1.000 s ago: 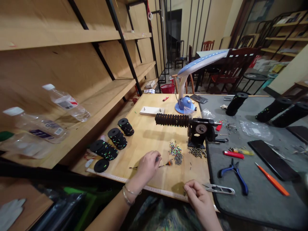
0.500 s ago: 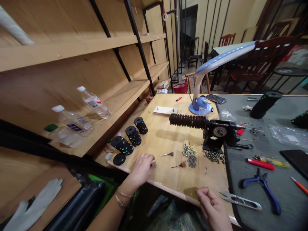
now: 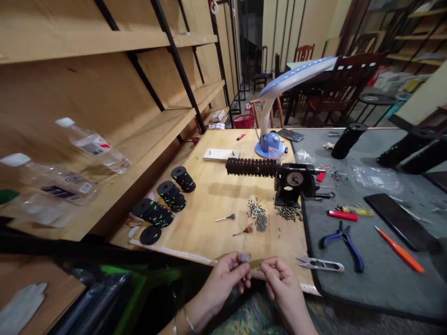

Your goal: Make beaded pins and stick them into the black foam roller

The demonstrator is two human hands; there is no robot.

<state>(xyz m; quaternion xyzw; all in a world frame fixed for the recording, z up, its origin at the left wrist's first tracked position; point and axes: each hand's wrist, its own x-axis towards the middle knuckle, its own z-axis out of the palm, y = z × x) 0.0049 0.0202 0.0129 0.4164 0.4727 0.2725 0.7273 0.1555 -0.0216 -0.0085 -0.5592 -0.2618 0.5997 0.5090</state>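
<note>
Grey fibre tuft (image 3: 245, 257) sits at the lower centre of the frame, gripped at the fingertips of the left hand (image 3: 223, 281), just over the near edge of the wooden table (image 3: 206, 200). The step in hand, as far as I can judge, is close fingertip work on this small clump, with both hands brought near each other in front of the body. Any next move with it calls for a light, steady pinch, since loose fibres would probably splay or slip under a rough grip. The left forearm enters from the bottom edge, left of centre, and slants up and rightward, its wrist ringed by bangles (image 3: 188, 318); thumb and forefinger close on the tuft, the other fingers curling below. The right hand (image 3: 284, 284) rises from the bottom edge, right of centre, leaning leftward, its thumb and forefinger drawn together in a pinch; whether something thin lies between them I cannot tell. The hands are near each other but apart. Just above them, around the centre of the frame, lie a grey-tipped tuft bundle (image 3: 231, 217), an orange-flecked tuft bundle (image 3: 247, 229) and a heap of multicoloured beads (image 3: 256, 208)
</note>
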